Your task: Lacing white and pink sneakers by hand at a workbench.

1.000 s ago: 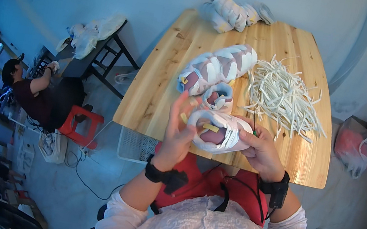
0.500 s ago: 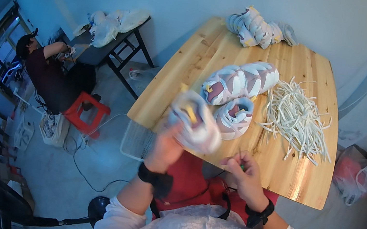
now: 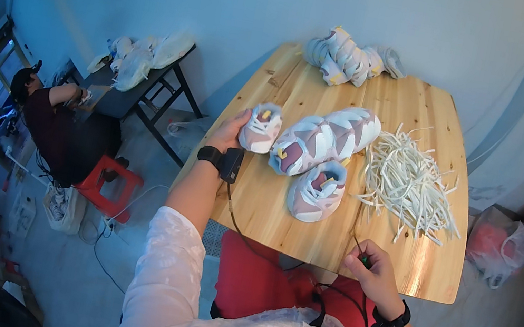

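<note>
At the table's left side my left hand (image 3: 233, 130) grips a small shoe upper (image 3: 259, 136), pale pink and white with white lacing across its front. My right hand (image 3: 374, 273) is closed around a thin-shafted, awl-like tool with a green handle (image 3: 365, 260), over the table's near edge. Between the hands a single shoe upper (image 3: 316, 194) rests on the wood, its opening facing up. Just behind it lies a row of nested shoe uppers (image 3: 333, 137) in white and mauve. A loose heap of white shoelaces (image 3: 413, 183) spreads to the right.
More shoe uppers (image 3: 350, 59) are piled at the far end of the wooden table (image 3: 290, 84). Beyond it to the left, a co-worker (image 3: 60, 135) sits on a red stool (image 3: 105, 185) at a dark table. A plastic bag (image 3: 501, 248) stands on the floor at right.
My left hand has carried the shoe upper forward and left, from above the near edge to the table's left side. My right hand has shifted slightly right and nearer, still holding the tool.
</note>
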`<action>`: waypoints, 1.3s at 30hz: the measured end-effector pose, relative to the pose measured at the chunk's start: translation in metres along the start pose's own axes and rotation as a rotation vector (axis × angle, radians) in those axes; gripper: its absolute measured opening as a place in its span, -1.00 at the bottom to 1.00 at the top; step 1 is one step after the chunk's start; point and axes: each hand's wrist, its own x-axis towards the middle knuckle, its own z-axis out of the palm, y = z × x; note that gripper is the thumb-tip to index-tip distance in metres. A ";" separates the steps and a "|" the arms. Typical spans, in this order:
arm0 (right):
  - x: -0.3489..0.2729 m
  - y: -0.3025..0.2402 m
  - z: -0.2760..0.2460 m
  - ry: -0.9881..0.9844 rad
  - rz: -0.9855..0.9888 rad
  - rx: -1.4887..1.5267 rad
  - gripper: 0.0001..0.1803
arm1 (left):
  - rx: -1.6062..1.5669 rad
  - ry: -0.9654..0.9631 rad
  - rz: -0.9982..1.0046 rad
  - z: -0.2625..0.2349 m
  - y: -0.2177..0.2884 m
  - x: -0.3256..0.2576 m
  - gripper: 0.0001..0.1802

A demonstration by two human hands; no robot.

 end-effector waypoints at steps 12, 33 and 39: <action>0.038 -0.023 -0.005 0.046 -0.092 -0.516 -0.77 | 1.185 0.374 0.115 -0.034 0.023 0.011 -0.63; 0.125 -0.049 -0.037 -0.228 -0.075 -0.934 -0.76 | 0.319 -1.330 0.543 0.238 0.090 -0.284 -0.64; 0.156 -0.122 -0.100 -0.050 -0.127 -0.992 -0.68 | 0.353 -1.428 0.553 0.234 0.052 -0.258 -0.76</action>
